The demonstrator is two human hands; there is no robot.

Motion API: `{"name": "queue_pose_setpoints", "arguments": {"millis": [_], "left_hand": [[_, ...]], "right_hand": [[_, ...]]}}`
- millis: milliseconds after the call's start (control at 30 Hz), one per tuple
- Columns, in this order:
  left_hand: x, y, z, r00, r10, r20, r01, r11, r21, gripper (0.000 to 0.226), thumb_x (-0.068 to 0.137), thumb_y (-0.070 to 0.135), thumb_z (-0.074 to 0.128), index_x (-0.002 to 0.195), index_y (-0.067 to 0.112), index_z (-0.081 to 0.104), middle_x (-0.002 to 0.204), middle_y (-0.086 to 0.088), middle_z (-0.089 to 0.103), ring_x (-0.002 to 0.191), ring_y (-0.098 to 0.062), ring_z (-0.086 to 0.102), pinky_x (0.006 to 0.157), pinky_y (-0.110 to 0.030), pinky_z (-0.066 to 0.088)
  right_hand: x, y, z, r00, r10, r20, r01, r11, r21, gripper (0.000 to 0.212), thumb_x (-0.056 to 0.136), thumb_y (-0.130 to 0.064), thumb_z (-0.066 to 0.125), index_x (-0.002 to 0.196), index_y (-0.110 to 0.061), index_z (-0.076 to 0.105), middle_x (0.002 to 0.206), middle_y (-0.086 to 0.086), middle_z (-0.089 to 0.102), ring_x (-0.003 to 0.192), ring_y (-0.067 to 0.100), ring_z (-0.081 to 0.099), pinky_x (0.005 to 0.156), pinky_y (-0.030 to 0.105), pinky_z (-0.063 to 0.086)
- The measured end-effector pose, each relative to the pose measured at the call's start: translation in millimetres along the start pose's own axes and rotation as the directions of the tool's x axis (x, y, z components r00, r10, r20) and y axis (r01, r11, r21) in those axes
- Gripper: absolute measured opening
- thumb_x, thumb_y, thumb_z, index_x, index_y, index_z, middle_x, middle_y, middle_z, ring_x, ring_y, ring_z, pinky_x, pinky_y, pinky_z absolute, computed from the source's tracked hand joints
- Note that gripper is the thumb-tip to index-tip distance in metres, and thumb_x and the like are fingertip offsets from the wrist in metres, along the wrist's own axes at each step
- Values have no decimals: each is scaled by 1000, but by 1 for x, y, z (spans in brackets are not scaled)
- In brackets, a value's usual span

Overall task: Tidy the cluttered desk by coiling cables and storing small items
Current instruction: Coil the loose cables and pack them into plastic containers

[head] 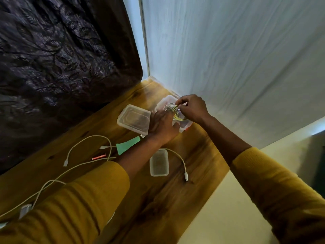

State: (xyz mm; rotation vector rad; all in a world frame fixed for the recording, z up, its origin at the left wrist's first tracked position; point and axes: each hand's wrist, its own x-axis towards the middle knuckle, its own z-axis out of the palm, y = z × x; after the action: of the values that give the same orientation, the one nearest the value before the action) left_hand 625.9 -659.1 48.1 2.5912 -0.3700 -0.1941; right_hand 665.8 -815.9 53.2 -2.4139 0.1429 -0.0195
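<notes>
Coiled yellow cable [177, 113] in clear tub [167, 101]

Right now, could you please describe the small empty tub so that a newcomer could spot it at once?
On the wooden desk, look between the two mustard sleeves, nearer the person than the hands. The small empty tub sits there, with a white cable curving past it. Unlike the larger container by the wall, it holds nothing.

- Two hands are showing: left hand [162, 126], right hand [192, 108].
- Two clear tubs are sitting open: far tub [162, 103], small tub [159, 164].
- One lid [134, 118] is lying left of the left hand.
- Two loose white cables are trailing: long cable [88, 138], short cable [182, 162].
- One coiled cable bundle [175, 112] is sitting between the hands.
</notes>
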Motion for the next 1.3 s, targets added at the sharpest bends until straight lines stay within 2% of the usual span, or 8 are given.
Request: {"name": "queue_pose_setpoints", "arguments": {"millis": [267,467,667,833,933,1033,1133,1300], "left_hand": [[6,-8,14,993,81,88,-97,975,202,47,99,45,42,133,22,64,156,-2,48,154,-27,23,127,-55,5],[0,-8,10,991,81,104,-94,987,131,44,102,39,45,139,19,58,164,-2,39,159,-26,11,129,-52,0],[-29,-25,-11,997,74,-3,-74,996,-39,56,100,34,58,152,16,46,163,-2,39,159,-24,14,130,-46,7],[-87,-59,-25,995,-47,-86,25,969,-244,54,100,29,62,151,18,48,162,0,40,156,-17,22,127,-43,24],[-129,-85,-29,982,-166,-89,129,939,-320,53,100,29,63,150,22,51,159,-1,45,151,-18,31,123,-45,33],[-176,-105,-40,959,-262,-111,202,902,-382,50,98,37,60,147,29,54,154,1,51,144,-19,44,115,-48,45],[-218,-123,-52,946,-285,-152,220,914,-342,44,102,32,61,146,32,56,151,6,54,140,-15,47,113,-43,46],[-286,-149,-68,917,-330,-224,248,912,-327,37,100,27,65,137,30,64,135,16,61,125,-1,53,97,-8,37]], "right_hand": [[-10,9,22,987,-143,-66,109,923,-370,12,86,-21,73,94,-28,79,81,4,49,91,30,57,67,28,31],[-9,4,21,983,-181,-24,150,876,-458,14,86,-21,75,96,-28,83,88,3,69,91,25,57,66,27,32],[-18,1,-1,988,-112,-111,90,978,-188,22,84,-8,76,103,-19,82,111,4,76,96,24,65,74,28,47],[-46,-20,-14,933,-62,-353,72,997,15,31,88,0,59,96,-20,82,104,-2,79,91,20,70,85,36,57],[-76,-44,-5,916,-64,-396,136,978,156,30,87,1,61,93,-20,81,99,-6,78,88,12,70,87,27,56],[-108,-73,23,937,-135,-321,225,939,260,29,85,3,62,92,-20,79,94,-8,77,85,7,69,82,15,53],[-138,-101,58,956,-211,-204,265,918,293,29,85,1,62,94,-22,79,96,-12,77,86,5,70,82,24,57],[-192,-136,117,951,-306,37,280,907,314,30,85,-1,68,98,-26,79,97,-13,77,90,5,70,86,31,59]]}}
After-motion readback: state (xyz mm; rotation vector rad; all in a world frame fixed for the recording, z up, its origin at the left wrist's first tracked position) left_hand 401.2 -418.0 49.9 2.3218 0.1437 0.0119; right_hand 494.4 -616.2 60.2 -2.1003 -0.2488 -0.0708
